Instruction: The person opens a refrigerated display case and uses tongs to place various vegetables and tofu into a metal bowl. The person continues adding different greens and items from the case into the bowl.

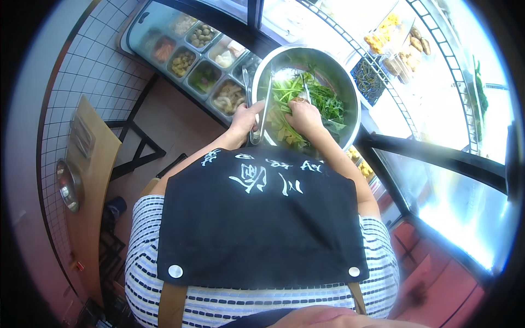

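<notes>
A large steel bowl [353,82] stands in front of me with leafy green vegetables [331,104] and pale green stems inside. My left hand [244,123] is closed at the bowl's left rim, its thumb toward the edge. Long metal tongs [247,87] run beside that hand; whether its fingers grip them too, I cannot tell. Inside the bowl, my right hand [304,116] is closed round a bunch of green stems [284,104]. A narrow shiny metal piece [305,87] shows just past its fingers; the kind is unclear.
Left of the bowl, a chilled counter holds several food tubs, with mushroom-like pieces [228,98] nearest. Bright shelves with a black wire basket [367,82] and potatoes [420,41] lie to the right. A wooden board [90,164] and a metal bowl [69,185] are at far left.
</notes>
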Action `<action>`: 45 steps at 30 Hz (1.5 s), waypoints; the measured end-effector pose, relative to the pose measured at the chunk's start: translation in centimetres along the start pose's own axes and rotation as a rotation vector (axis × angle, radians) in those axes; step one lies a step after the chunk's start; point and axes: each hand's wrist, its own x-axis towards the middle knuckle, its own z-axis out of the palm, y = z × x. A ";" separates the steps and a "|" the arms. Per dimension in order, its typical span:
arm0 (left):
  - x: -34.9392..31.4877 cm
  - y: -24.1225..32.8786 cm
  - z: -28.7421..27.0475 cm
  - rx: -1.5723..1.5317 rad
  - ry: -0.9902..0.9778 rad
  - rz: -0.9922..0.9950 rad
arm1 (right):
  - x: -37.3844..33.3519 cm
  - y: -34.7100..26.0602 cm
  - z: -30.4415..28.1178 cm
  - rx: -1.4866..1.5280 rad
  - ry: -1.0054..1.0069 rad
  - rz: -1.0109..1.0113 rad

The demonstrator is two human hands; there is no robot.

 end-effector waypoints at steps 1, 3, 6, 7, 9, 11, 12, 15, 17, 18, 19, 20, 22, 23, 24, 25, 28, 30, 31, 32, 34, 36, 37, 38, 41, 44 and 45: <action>0.0 0.2 -0.1 0.039 0.001 -0.034 | 0.2 -0.1 0.1 -0.005 -0.024 0.014; 0.0 0.3 -0.2 0.048 -0.023 -0.030 | 0.1 0.7 -0.2 0.088 -0.010 0.021; 0.0 0.4 -0.2 -0.010 0.000 -0.004 | -1.4 3.7 -2.7 0.411 0.124 0.102; 0.1 0.5 -0.3 0.014 0.014 -0.034 | -2.3 4.8 -3.8 0.544 0.226 0.121; 0.2 0.6 -0.1 0.009 0.010 -0.039 | -3.8 6.7 -6.4 0.788 0.375 0.130; 0.3 0.8 0.1 0.041 -0.020 -0.027 | -4.6 8.0 -9.1 1.085 0.429 0.045; 0.4 0.8 0.0 0.019 -0.069 -0.010 | -5.4 8.5 -10.4 1.261 0.433 -0.016; 0.3 1.0 0.2 0.037 -0.081 -0.043 | -7.5 9.0 -13.1 1.372 0.590 0.059; 0.1 0.9 0.3 0.073 -0.077 -0.031 | -8.3 8.9 -14.0 1.448 0.682 -0.018; 0.0 0.8 0.3 0.098 -0.079 -0.025 | -8.4 8.8 -14.2 1.563 0.683 -0.074; -0.1 0.8 0.2 0.112 -0.097 -0.027 | -8.6 8.6 -14.2 1.620 0.684 -0.123; -0.2 0.7 0.2 0.094 -0.113 -0.007 | -8.4 8.4 -14.1 1.661 0.729 -0.083; -0.3 0.6 0.0 0.087 -0.112 0.008 | -8.0 8.0 -13.8 1.523 0.674 0.025; -0.3 0.7 -0.2 0.109 -0.110 -0.030 | -8.0 7.8 -13.8 1.453 0.665 0.061; -0.4 0.7 -0.2 0.151 -0.054 -0.048 | -7.4 7.5 -13.7 1.339 0.523 0.037; -0.6 0.8 -0.5 0.150 -0.074 -0.042 | -7.6 7.3 -13.8 1.293 0.521 0.004; -0.9 1.2 -1.3 0.185 -0.075 -0.084 | -7.5 6.6 -14.9 1.264 0.511 -0.085; -0.9 1.6 -1.9 0.214 -0.087 -0.054 | -7.7 6.2 -16.1 0.994 0.380 -0.092; -1.1 1.5 -2.2 0.158 -0.022 -0.028 | -7.8 5.9 -16.9 1.035 0.342 -0.097; -1.2 1.5 -2.2 0.165 0.016 0.019 | -8.0 5.8 -17.6 1.191 0.376 -0.150; -1.3 1.7 -2.9 0.173 -0.031 0.004 | -8.0 5.4 -19.0 1.229 0.416 -0.269; -1.4 2.0 -3.3 0.145 0.042 0.031 | -7.2 4.9 -19.8 1.246 0.392 -0.238; -1.5 2.3 -3.7 0.127 0.042 0.014 | -7.0 4.8 -20.3 1.274 0.421 -0.254; -1.7 2.5 -4.1 0.108 0.032 0.012 | -6.6 4.7 -20.7 1.302 0.445 -0.261; -2.7 3.3 -4.9 -0.018 -0.019 -0.038 | -6.4 5.2 -22.7 1.446 0.605 -0.194; -3.6 3.7 -5.1 -0.077 -0.031 -0.015 | -6.1 5.9 -25.5 1.670 0.500 -0.453; -3.8 3.8 -5.0 -0.109 -0.007 0.011 | -6.2 6.0 -26.3 1.792 0.445 -0.495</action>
